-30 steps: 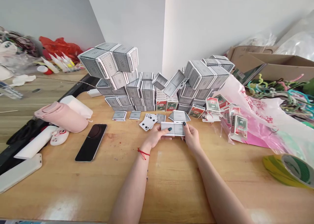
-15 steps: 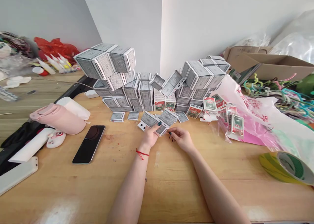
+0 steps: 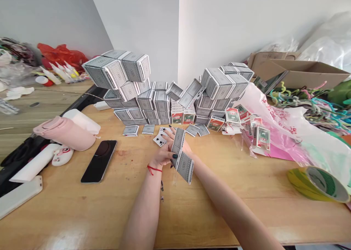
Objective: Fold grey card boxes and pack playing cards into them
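Note:
My left hand (image 3: 162, 156) pinches a piece of joined, folded playing cards (image 3: 184, 166) with grey patterned backs, its thumb on the front. Behind that piece my right hand (image 3: 187, 144) reaches leftward, partly hidden, with its fingers stretched out towards face-up playing cards (image 3: 159, 139) with black pips. Whether those fingertips touch the cards I cannot tell. Just beyond the hands stands a structure of card blocks (image 3: 146, 99), taller at its left and right ends. Several folded cards (image 3: 148, 129) lie in front of it, two more folded cards (image 3: 192, 130) to the right.
A phone (image 3: 99, 161), a pink bottle (image 3: 67, 133) and a white mouse (image 3: 63, 155) lie on the left. To the right are card boxes (image 3: 233, 116), a plastic bag (image 3: 290, 129) and a roll of yellow tape (image 3: 297, 184). A cardboard box (image 3: 315, 72) stands behind.
My left hand has turned the folded-card piece steeply and brought it nearer to me. My right hand has moved left and forward behind it, towards the face-up cards.

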{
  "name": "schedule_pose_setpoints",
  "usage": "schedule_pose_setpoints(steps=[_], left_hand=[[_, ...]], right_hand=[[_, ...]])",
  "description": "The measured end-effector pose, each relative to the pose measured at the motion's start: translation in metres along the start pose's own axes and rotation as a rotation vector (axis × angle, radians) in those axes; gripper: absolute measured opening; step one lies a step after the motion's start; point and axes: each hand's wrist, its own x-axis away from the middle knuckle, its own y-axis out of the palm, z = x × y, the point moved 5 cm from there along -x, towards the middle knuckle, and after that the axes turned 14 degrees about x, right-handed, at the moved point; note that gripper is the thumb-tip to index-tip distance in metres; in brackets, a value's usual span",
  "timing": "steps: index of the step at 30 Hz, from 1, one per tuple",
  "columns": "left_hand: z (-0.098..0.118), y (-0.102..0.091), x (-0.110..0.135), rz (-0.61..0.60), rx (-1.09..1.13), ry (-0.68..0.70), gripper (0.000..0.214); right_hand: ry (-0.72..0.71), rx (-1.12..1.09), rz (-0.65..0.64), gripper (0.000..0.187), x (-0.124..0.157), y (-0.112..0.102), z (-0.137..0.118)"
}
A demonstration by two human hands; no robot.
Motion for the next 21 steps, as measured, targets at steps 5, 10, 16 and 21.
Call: schedule_pose_setpoints(steps=[5,10,16,21], left_hand=[[0.002,0.000,0.005,-0.021,-0.095,-0.016,0.047],[-0.001,0.002,0.005,-0.062,-0.164,-0.061,0.050],[0.003,0.013,0.007,-0.117,-0.181,-0.113,0.053],[0.002,0.014,0.005,-0.158,-0.083,-0.127,0.045]], right_hand=[[-0.051,0.059,-0.065,0.032,-0.012,0.030,0.000],[-0.010,0.051,-0.029,0.029,-0.008,0.040,0.012],[-0.044,-0.117,0.017,0.028,-0.001,0.015,0.018],[0.365,-0.444,0.332,0.020,0.016,-0.026,0.022]])
